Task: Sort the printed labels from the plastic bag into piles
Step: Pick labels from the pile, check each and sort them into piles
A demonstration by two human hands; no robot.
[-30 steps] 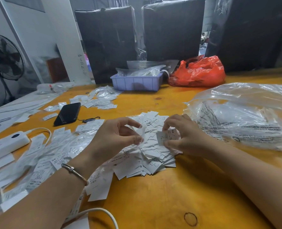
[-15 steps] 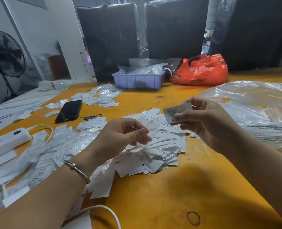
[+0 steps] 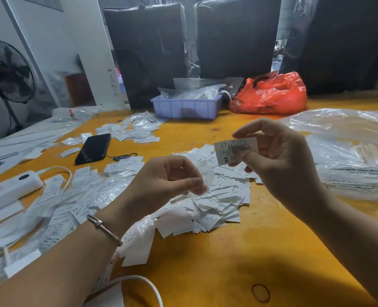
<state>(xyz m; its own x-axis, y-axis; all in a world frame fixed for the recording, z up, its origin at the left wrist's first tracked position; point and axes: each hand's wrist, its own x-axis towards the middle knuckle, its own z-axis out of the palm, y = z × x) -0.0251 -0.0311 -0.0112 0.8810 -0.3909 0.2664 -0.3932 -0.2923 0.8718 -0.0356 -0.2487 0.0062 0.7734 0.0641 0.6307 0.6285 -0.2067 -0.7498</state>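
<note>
XS label — long axis sideways, pinched in right hand.

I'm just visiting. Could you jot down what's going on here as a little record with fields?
Activity: sorting printed labels by hand
Right hand: pinches one label marked XS, raised above the heap
Left hand: thumb and finger pinch a clear film
Heap of labels: middle of the yellow table
Clear plastic bag: right side
Phone: left, lying flat
</note>
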